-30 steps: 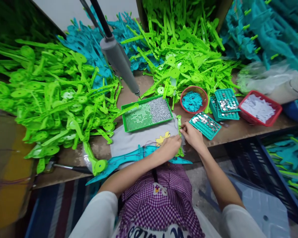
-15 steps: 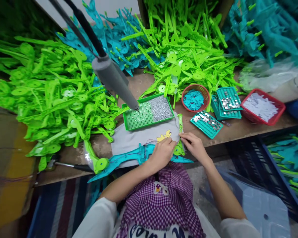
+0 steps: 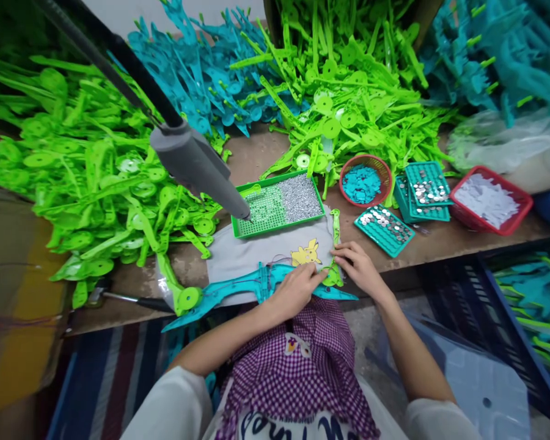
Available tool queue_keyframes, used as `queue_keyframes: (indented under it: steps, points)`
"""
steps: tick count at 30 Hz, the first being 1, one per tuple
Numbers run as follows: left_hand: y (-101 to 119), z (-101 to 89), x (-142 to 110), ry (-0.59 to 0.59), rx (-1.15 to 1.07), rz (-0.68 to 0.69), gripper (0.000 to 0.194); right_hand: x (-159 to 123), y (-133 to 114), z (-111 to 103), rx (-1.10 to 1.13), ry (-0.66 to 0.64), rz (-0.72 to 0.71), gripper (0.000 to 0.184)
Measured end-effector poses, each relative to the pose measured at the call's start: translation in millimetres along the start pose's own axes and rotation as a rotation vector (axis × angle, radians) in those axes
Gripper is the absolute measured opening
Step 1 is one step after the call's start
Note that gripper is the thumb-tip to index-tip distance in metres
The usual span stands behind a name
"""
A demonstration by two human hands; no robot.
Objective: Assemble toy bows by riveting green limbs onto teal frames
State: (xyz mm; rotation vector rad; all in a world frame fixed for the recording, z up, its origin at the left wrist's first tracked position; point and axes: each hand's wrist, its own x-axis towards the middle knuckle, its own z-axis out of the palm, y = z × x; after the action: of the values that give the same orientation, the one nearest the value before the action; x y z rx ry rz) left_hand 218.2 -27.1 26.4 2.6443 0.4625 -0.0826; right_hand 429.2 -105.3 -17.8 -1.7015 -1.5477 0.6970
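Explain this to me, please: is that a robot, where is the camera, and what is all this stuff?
No robot here: a person works with two bare hands. The camera is worn on the person's head, looking forward and down, so the arms come in from below.

The left hand lies over a long blue part. Both hands' fingertips are at a slim green piece; how firmly it is held, I cannot tell.

On the table, a green tray bears tiny silvery pieces, with a grey tool slanting over it. Further right are a round basket of blue bits, teal trays with shiny discs, and a red tub of white pieces.
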Motion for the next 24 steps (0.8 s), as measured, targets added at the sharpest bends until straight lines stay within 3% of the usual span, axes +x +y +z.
queue_keyframes:
  steps: [5, 10, 14, 20, 24]
  points:
    - [-3, -0.1, 3, -0.003, 0.020, 0.036, 0.043, -2, -1, -1, -0.036, -0.007, -0.031, 0.025]
    - [0, 11.3, -8, 0.056, 0.093, 0.055, 0.040, -5, -1, 5, -0.194, -0.004, -0.053, 0.028]
    - [2, 9.5, -13, 0.015, 0.094, 0.023, 0.038, -5, -2, 4, -0.225, 0.001, -0.049, 0.028]
    - [1, -10.4, -7, -0.107, 0.002, -0.017, 0.042, -18, -38, -2, -0.328, 0.032, -0.038, 0.029]
    - [-1, -11.6, -13, -0.114, -0.057, 0.012, 0.046, -31, -54, 13, -0.319, -0.002, -0.121, 0.027]
